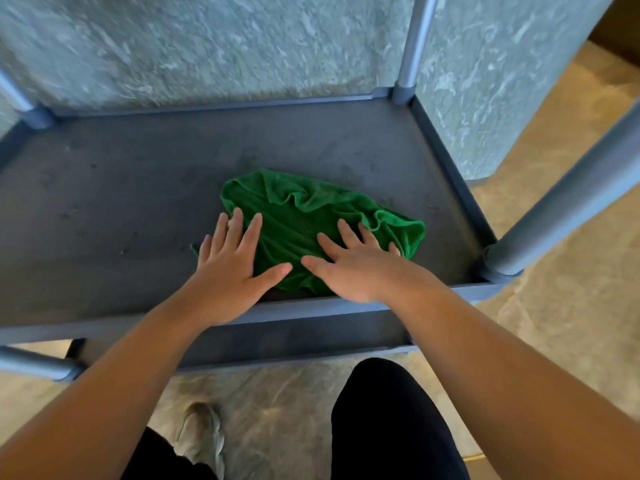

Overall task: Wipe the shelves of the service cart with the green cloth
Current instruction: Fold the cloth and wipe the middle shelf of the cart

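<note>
Your left hand (232, 268) and right hand (349, 268) press flat, fingers straight, grip closed on nothing, on the bunched green cloth (311, 209) near the shelf's (138, 185) front right corner; flatten it and sweep evenly into corners.

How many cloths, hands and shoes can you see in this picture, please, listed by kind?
green cloth: 1
hands: 2 (left hand, right hand, both flat on the cloth)
shoe: 1
Total: 4
</note>
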Available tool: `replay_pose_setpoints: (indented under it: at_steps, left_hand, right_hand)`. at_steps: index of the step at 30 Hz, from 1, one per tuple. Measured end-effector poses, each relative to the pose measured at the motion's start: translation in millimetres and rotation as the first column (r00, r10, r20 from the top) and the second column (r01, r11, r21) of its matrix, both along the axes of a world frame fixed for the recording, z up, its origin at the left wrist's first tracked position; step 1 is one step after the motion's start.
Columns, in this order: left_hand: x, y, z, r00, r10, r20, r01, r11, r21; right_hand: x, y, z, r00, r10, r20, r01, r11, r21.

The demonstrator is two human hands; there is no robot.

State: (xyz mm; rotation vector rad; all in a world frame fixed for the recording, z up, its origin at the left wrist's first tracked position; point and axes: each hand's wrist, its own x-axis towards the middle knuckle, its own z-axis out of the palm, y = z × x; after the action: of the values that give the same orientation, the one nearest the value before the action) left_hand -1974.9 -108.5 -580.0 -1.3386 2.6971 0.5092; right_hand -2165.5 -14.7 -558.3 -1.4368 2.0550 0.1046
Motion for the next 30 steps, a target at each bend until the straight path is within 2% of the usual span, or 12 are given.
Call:
replay_pose_setpoints:
  at_steps: [3,5,7,8,13,17,23,26,30]
  left_hand:
    - [0.1,0.5,-2.4,0.997,-0.069,0.018,0.07,0.997,-0.042]
    - [-1.5,0.3,-4.6,0.99,-0.137,0.023,0.138,0.987,-0.081]
    - [-3.1,0.1,-6.3,0.988,-0.151,0.017,0.152,0.983,-0.103]
    - [-3.5,0.1,-7.8,0.991,-0.13,0.007,0.13,0.986,-0.105]
    - [-4.0,2.2,-11.6,0.998,-0.018,-0.061,0.011,0.994,-0.105]
    - [-4.3,9.8,-9.3,0.985,-0.02,-0.172,-0.011,0.985,-0.174]
    - [-1.6,12.0,-8.9,0.972,-0.05,-0.228,0.014,0.987,-0.159]
    - [0.0,10.1,-9.1,0.976,0.001,-0.219,-0.029,0.992,-0.125]
    - [0.1,8.8,-9.9,0.985,0.032,-0.168,-0.049,0.994,-0.098]
  right_hand:
    - [-0.7,-9.2,7.1,0.997,0.011,-0.075,-0.013,1.0,-0.023]
    - [-0.8,-24.6,7.9,0.98,0.08,-0.182,-0.109,0.981,-0.161]
    - [0.0,-37.8,-0.1,0.978,0.12,-0.171,-0.171,0.93,-0.325]
    - [0.3,-42.2,-7.1,0.978,0.134,-0.162,-0.184,0.92,-0.347]
    - [-1.7,-41.6,-24.5,0.966,0.117,-0.231,-0.16,0.971,-0.178]
    - [8.5,-26.8,-22.1,0.917,0.319,-0.239,-0.347,0.934,-0.087]
    - [28.0,-43.1,-22.1,0.817,0.536,-0.21,-0.573,0.797,-0.193]
    - [28.2,-42.6,-25.5,0.84,0.499,-0.213,-0.539,0.811,-0.228]
    - [4.6,-25.3,-23.8,0.936,0.3,-0.182,-0.332,0.925,-0.184]
